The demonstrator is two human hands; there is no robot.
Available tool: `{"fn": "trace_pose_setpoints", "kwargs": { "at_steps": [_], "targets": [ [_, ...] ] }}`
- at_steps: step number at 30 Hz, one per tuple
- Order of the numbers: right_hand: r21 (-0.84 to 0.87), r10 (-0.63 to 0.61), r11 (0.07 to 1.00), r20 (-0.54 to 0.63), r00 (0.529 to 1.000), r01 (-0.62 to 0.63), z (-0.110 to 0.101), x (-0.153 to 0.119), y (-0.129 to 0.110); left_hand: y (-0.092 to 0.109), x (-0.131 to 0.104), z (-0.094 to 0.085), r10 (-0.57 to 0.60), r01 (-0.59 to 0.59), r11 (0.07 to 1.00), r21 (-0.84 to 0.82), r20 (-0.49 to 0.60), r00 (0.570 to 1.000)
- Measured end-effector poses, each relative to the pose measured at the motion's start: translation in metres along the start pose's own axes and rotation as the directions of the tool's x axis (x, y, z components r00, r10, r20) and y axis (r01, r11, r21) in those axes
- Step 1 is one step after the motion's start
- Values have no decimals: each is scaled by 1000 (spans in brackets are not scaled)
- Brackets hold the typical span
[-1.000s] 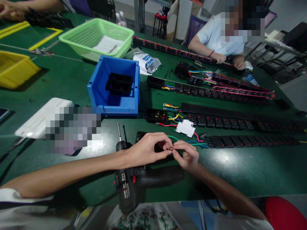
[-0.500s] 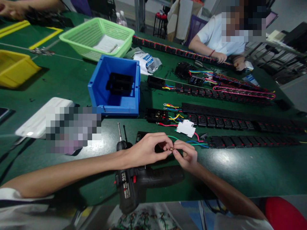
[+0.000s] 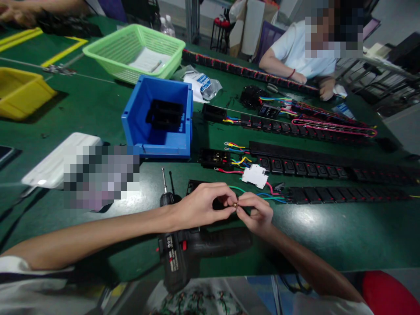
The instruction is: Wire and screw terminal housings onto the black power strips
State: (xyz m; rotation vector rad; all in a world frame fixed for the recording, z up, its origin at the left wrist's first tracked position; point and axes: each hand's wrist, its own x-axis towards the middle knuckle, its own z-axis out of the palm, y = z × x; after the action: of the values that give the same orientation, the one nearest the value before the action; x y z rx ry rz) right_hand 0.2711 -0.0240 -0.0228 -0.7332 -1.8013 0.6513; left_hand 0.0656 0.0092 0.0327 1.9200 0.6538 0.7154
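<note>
Between the fingertips of my left hand (image 3: pixel 205 203) and my right hand (image 3: pixel 256 210) is a small brass-coloured metal piece (image 3: pixel 235 204), perhaps a screw or terminal; its exact kind is too small to tell. Both hands pinch it from opposite sides. Partly hidden behind my left hand lies a black housing (image 3: pixel 193 185), with green and blue wires running right to a black socket strip (image 3: pixel 348 194). Below my hands a black cordless screwdriver (image 3: pixel 175 258) rests on the table, its long bit pointing away from me.
A blue bin (image 3: pixel 157 151) holding black housings stands left of centre, before a green basket (image 3: pixel 108 57). A white breaker (image 3: pixel 255 175) sits by another socket strip (image 3: pixel 302 168). A white power bank (image 3: pixel 62 159) lies left. Across the table sits a co-worker (image 3: pixel 295 52).
My right hand has shifted very slightly to the right, and the small brass piece looks a little turned. Across the table, the co-worker's hand has moved slightly.
</note>
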Motion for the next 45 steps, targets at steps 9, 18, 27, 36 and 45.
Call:
{"fn": "trace_pose_setpoints", "kwargs": {
  "at_steps": [9, 18, 27, 36, 45],
  "targets": [
    [53, 110, 992, 86, 990, -115, -1, -3, 0, 0, -1, 0, 11, -11, 1000, 8, 11, 1000],
    [5, 73, 997, 59, 996, -73, -1, -1, -4, 0, 0, 0, 17, -17, 1000, 22, 11, 1000],
    [-34, 32, 999, 3, 999, -32, 1, -1, -3, 0, -1, 0, 9, -10, 999, 31, 13, 1000],
    [-45, 24, 999, -35, 999, -26, 2, -4, -2, 0, -2, 1, 11, -11, 1000, 18, 6, 1000],
    [-15, 74, 997, -16, 997, -74, 2, -4, -1, -2, -3, 1, 29, -29, 999, 20, -7, 1000]
  ]
}}
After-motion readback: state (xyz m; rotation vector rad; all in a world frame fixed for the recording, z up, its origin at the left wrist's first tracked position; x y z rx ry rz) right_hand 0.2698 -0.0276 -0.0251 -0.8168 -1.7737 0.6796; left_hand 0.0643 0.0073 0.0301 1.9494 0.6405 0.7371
